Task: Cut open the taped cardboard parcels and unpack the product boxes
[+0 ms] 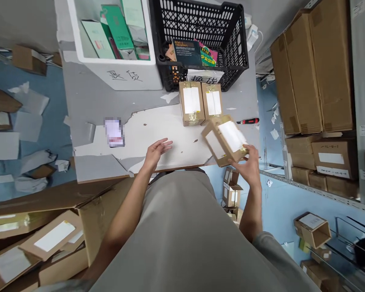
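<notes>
Tilted by the worktop (91,97)'s near right corner, the cardboard box (221,142), held at one end in the fingers of the right hand (249,165), seems stiff, probably light, best gripped across opposite walls, while the left hand (155,155) is empty, fingers loosely parted.

The box (224,144) in the right hand (248,165) is plain brown with white labels and shiny yellowish tape, colours shared by the pair of boxes (192,101) beyond it. At the far side, a black lattice-patterned crate (168,82) adjoins a white bin (152,75) bearing black handwriting, with green cartons (118,26) inside. The desk (88,93) is grey under a white sheet (161,125), the cutter (250,121) red and black, the floor (53,121) blue.
</notes>
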The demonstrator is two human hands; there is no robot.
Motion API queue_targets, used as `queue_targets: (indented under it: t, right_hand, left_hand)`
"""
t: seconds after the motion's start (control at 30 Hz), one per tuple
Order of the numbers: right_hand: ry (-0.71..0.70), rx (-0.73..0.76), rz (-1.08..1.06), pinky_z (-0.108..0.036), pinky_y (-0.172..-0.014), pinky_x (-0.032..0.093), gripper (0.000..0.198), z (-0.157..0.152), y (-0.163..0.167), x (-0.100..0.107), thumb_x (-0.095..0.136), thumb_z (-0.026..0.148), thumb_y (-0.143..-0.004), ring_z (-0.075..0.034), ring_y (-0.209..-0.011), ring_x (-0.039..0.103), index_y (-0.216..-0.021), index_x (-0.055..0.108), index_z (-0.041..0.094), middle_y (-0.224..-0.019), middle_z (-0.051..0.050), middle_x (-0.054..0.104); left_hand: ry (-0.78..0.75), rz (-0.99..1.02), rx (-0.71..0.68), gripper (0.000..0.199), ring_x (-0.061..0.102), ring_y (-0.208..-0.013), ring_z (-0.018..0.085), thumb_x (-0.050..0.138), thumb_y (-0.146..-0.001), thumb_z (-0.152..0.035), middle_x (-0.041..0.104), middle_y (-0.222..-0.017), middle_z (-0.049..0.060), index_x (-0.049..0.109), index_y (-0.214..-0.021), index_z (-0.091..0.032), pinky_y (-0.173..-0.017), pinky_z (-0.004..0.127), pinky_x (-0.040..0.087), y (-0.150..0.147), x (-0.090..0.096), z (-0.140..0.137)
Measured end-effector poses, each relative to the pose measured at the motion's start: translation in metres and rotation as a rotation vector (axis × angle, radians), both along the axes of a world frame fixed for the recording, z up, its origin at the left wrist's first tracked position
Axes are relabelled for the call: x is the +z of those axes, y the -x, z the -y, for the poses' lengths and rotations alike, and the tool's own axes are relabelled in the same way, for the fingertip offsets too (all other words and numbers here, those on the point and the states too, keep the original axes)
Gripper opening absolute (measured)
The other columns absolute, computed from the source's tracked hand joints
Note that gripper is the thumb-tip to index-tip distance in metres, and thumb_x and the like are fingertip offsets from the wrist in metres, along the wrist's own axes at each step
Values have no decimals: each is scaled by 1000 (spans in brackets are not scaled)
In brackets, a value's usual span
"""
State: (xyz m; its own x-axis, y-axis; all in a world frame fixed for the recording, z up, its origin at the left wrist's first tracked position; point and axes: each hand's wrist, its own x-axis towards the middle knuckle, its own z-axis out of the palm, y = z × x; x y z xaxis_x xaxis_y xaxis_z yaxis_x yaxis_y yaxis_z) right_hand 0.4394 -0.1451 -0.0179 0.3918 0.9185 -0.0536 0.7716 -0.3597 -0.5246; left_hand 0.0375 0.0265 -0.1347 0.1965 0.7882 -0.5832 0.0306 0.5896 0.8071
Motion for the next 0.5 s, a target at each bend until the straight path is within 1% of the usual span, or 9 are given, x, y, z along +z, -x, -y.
queue_targets:
  t: [0.03,0.1,0.17,0.2,0.27,0.33,0.37,0.43,0.5]
  right_hand:
    - [33,68,-63,-66,-128,57,89,-7,16,-2,96,49,-85,-40,-162,50,-162,54,30,-170,-19,49]
    - [97,214,-156,-66,-136,52,95,-27,51,-14,101,45,-81,-41,-168,46,-163,56,31,-175,-19,46]
    - [149,352,-199,-66,-143,44,97,-50,86,-35,104,38,-79,-43,-173,41,-165,57,31,-180,-20,43]
    - [172,417,-209,-65,-145,42,98,-62,102,-48,102,32,-79,-43,-175,38,-166,57,30,-183,-20,41]
    - [211,515,-206,-70,-146,38,96,-83,127,-75,95,19,-80,-45,-181,27,-168,56,28,-187,-21,36]
    - [250,568,-201,-75,-146,35,94,-99,144,-99,88,9,-79,-48,-186,14,-167,57,24,-191,-23,31]
    - [268,580,-199,-76,-146,35,94,-105,150,-109,85,5,-79,-48,-187,10,-167,58,22,-193,-23,30]
    - [291,604,-200,-75,-147,33,93,-109,156,-124,82,1,-79,-46,-188,9,-167,58,20,-195,-22,29]
    - [293,630,-204,-71,-149,31,95,-106,159,-131,80,1,-81,-42,-188,10,-171,56,21,-197,-21,27]
  left_hand:
    - [-7,-7,-10,72,81,-136,37,81,-86,-57,81,-152,23,76,-145,-17,-133,59,53,7,-4,-2]
    - [-43,-32,-50,75,77,-145,38,80,-78,-46,76,-160,21,75,-148,-17,-134,57,52,18,-13,-4]
    - [-104,-83,-126,77,72,-152,38,76,-73,-37,74,-164,19,76,-147,-18,-135,54,51,29,-21,-4]
    - [-134,-134,-167,76,71,-152,38,74,-71,-34,76,-162,17,77,-146,-18,-135,53,51,35,-25,-3]
    - [-175,-280,-236,76,74,-147,38,71,-71,-30,82,-152,13,78,-146,-20,-133,53,53,46,-31,3]
    - [-188,-420,-266,79,78,-139,40,72,-73,-27,86,-143,11,77,-151,-21,-129,54,56,57,-37,14]
    - [-187,-470,-270,80,78,-138,41,72,-74,-26,86,-142,12,75,-154,-22,-127,54,57,62,-40,20]
    - [-165,-530,-283,80,78,-139,44,74,-76,-25,86,-141,15,75,-156,-21,-124,55,59,68,-46,33]
    - [-118,-560,-290,77,77,-140,47,76,-77,-25,86,-141,18,76,-153,-19,-122,56,59,72,-53,45]
